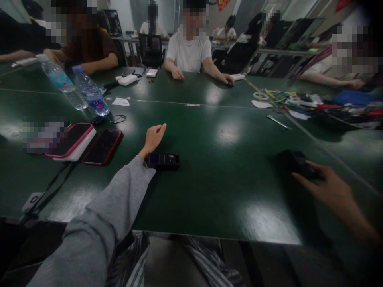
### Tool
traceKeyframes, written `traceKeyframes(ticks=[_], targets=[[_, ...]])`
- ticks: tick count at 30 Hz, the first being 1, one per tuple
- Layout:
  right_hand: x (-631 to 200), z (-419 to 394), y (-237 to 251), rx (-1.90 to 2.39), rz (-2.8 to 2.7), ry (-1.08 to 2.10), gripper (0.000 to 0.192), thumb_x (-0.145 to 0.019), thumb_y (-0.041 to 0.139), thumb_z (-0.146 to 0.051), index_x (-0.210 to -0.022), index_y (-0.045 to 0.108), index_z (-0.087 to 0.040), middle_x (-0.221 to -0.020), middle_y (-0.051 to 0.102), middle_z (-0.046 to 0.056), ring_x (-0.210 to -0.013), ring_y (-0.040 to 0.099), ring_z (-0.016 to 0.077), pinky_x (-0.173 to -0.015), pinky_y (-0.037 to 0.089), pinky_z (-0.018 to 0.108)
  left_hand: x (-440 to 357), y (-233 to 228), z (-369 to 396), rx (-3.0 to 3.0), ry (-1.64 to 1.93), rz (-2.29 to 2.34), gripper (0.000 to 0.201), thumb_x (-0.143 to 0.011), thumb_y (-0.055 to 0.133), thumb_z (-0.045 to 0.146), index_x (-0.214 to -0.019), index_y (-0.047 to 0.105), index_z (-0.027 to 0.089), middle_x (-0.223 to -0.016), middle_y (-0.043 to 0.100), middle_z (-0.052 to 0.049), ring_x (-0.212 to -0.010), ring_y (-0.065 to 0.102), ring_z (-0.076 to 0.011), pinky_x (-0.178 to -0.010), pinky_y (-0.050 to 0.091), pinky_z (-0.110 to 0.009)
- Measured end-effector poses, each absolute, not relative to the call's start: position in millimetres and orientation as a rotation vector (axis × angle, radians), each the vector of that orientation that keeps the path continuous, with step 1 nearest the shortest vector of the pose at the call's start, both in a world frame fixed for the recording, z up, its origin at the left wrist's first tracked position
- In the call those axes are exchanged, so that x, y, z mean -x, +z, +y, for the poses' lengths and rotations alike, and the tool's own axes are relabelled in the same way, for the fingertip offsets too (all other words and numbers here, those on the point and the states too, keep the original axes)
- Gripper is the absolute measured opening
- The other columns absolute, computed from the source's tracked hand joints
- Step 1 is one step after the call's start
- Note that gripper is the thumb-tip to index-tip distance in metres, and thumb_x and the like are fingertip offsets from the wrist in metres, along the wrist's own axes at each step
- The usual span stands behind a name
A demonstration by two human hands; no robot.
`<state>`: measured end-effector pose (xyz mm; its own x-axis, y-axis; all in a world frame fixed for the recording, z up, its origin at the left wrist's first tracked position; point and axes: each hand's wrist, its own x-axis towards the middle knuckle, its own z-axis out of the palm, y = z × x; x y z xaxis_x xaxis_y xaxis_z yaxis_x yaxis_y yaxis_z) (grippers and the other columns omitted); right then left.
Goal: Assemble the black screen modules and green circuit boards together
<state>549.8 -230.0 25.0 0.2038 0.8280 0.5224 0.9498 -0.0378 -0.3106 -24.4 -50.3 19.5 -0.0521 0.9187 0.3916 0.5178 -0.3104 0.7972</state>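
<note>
My left hand is loosely closed on the green table, with nothing visible in its fingers. Right by that wrist, touching or nearly touching the grey sleeve, lies a small black device with a screen and buttons. Over at the right, my right hand grips a black boxy device between thumb and fingers. Its lower side is dark and blurred, so I cannot tell whether it touches the table. A red-edged phone lies flat to the left of my left hand.
Two water bottles stand at the left, behind another phone on a white object. A wrench-like metal tool lies near a heap of cables at the right. Several people sit around the table, one opposite in a white shirt.
</note>
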Motion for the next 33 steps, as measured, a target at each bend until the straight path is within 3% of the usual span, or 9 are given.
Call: traceKeyframes(ticks=[5,8,12,16,23,29,33], targets=[[-415.1,-161.0,21.8,1.589,-1.957,0.038,0.076,-0.090,0.053,-0.075,-0.141,0.057,-0.018,-0.126,0.064,0.021,-0.108,0.065,0.0345,-0.091,0.053,0.052,25.3,18.6,-49.8,-1.814,1.318,1.515,0.053,-0.096,0.049,0.051,-0.057,0.032,0.021,-0.055,0.030,0.005,-0.053,0.029,-0.0114,-0.058,0.021,-0.031],[-316.1,-135.5,25.6,1.403,-2.092,0.184,0.064,-0.097,0.051,-0.061,-0.147,0.048,-0.022,-0.131,0.060,0.016,-0.114,0.062,0.0321,-0.096,0.053,0.053,25.0,18.3,-49.1,-1.833,1.283,1.500,0.053,-0.096,0.049,0.053,-0.057,0.032,0.021,-0.055,0.031,0.005,-0.053,0.030,-0.0114,-0.058,0.022,-0.031],[-233.0,-109.3,20.9,1.270,-2.185,0.258,0.065,-0.101,0.046,-0.059,-0.155,0.037,-0.025,-0.129,0.060,0.015,-0.117,0.057,0.0340,-0.096,0.052,0.058,25.2,16.8,-46.9,-1.847,1.245,1.476,0.054,-0.095,0.047,0.057,-0.057,0.035,0.021,-0.056,0.033,0.004,-0.055,0.031,-0.0114,-0.058,0.023,-0.031],[-215.7,-101.3,18.4,1.176,-2.116,0.269,0.061,-0.104,0.037,-0.058,-0.157,0.031,-0.028,-0.131,0.057,0.013,-0.117,0.055,0.0310,-0.101,0.048,0.057,26.6,14.0,-43.9,-1.800,1.257,1.432,0.052,-0.094,0.049,0.057,-0.059,0.041,0.020,-0.060,0.039,0.003,-0.058,0.035,-0.0117,-0.059,0.027,-0.029],[-209.1,-136.0,39.0,0.975,-2.074,0.208,0.048,-0.105,0.041,-0.049,-0.148,0.042,-0.028,-0.138,0.055,0.010,-0.130,0.050,0.0292,-0.111,0.042,0.055,25.2,14.1,-44.8,-1.745,1.246,1.416,0.050,-0.090,0.055,0.056,-0.058,0.040,0.020,-0.058,0.037,0.004,-0.057,0.035,-0.0111,-0.056,0.027,-0.027],[-177.2,-166.7,41.8,0.709,-2.431,0.341,0.057,-0.104,0.049,-0.046,-0.155,0.031,-0.029,-0.151,0.046,0.012,-0.138,0.045,0.0283,-0.109,0.045,0.052,24.2,15.3,-45.2,-1.746,1.238,1.401,0.049,-0.090,0.055,0.056,-0.058,0.043,0.020,-0.058,0.040,0.004,-0.056,0.036,-0.0110,-0.056,0.030,-0.027],[-176.0,-168.6,37.2,0.723,-2.535,0.306,0.050,-0.105,0.050,-0.035,-0.152,0.036,-0.028,-0.143,0.050,0.013,-0.127,0.053,0.0271,-0.103,0.050,0.049,25.4,13.5,-42.7,-1.735,1.242,1.405,0.044,-0.091,0.055,0.050,-0.060,0.046,0.020,-0.058,0.044,0.003,-0.057,0.040,-0.0117,-0.055,0.031,-0.027]])
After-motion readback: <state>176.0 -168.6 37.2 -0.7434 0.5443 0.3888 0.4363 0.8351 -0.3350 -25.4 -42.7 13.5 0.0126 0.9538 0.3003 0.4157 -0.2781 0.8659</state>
